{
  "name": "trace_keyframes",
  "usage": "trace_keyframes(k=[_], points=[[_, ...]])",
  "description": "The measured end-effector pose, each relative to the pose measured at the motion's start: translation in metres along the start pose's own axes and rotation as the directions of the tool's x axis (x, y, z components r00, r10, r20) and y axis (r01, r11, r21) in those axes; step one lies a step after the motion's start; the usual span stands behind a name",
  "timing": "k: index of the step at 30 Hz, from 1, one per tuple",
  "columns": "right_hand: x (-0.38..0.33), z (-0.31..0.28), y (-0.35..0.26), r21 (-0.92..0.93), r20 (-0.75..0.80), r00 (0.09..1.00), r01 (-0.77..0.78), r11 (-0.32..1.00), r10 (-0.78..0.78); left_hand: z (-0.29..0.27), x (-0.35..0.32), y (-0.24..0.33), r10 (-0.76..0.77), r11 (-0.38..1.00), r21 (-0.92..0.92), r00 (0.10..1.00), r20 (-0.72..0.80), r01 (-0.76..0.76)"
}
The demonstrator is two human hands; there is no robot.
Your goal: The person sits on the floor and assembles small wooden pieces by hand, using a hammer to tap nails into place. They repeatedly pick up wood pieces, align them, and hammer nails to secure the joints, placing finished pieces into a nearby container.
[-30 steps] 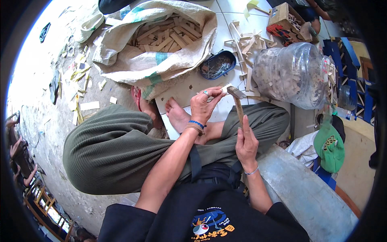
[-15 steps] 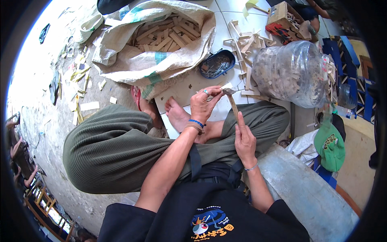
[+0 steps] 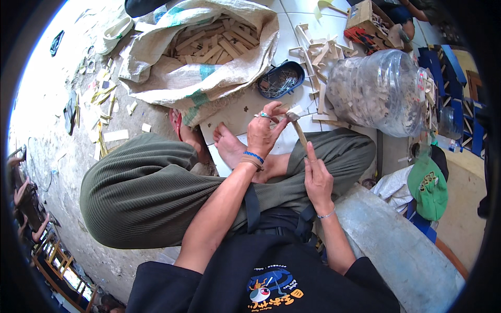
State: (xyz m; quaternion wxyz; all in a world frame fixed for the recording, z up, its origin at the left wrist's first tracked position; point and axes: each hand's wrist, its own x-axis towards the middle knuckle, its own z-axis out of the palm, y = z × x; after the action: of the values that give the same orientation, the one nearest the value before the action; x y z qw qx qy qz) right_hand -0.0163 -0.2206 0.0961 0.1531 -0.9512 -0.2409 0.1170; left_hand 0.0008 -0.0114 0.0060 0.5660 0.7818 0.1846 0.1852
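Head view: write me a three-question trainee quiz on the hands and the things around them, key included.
1. Short answer: What tool does the right hand hold?
2. True or false: In the picture, the blue oval container lies to the left of the woven sack.
3. Multiple choice: What colour is the bracelet closest to the left hand, on its wrist?
a) red
b) white
c) blue

Key:
1. A hammer
2. False; it lies to the right
3. c
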Motion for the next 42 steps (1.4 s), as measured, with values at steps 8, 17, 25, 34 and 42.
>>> trace_keyframes(k=[8, 17, 25, 34, 42], points=[[0.003, -0.002, -0.001, 0.148, -0.234, 0.968, 0.124, 0.981, -0.087, 0.0, 0.002, -0.001, 0.027, 0.999, 0.043, 0.999, -0.026, -0.026], [0.005, -0.002, -0.003, 0.148, -0.159, 0.986, 0.081, 0.986, -0.057, 0.0, 0.001, 0.0, 0.005, 0.999, 0.036, 1.0, -0.028, -0.004], [0.016, -0.001, -0.002, 0.189, -0.216, 0.974, 0.105, 0.976, -0.063, 0.002, 0.002, -0.003, 0.049, 0.998, 0.035, 0.999, -0.024, -0.048], [0.016, -0.008, -0.004, 0.26, -0.237, 0.97, 0.112, 0.959, -0.049, 0.006, 0.004, -0.004, 0.179, 0.98, 0.078, 0.983, 0.029, -0.18], [0.011, -0.005, 0.0, 0.281, -0.196, 0.98, 0.08, 0.956, -0.025, 0.007, 0.007, -0.007, 0.277, 0.946, 0.163, 0.96, 0.043, -0.28]])
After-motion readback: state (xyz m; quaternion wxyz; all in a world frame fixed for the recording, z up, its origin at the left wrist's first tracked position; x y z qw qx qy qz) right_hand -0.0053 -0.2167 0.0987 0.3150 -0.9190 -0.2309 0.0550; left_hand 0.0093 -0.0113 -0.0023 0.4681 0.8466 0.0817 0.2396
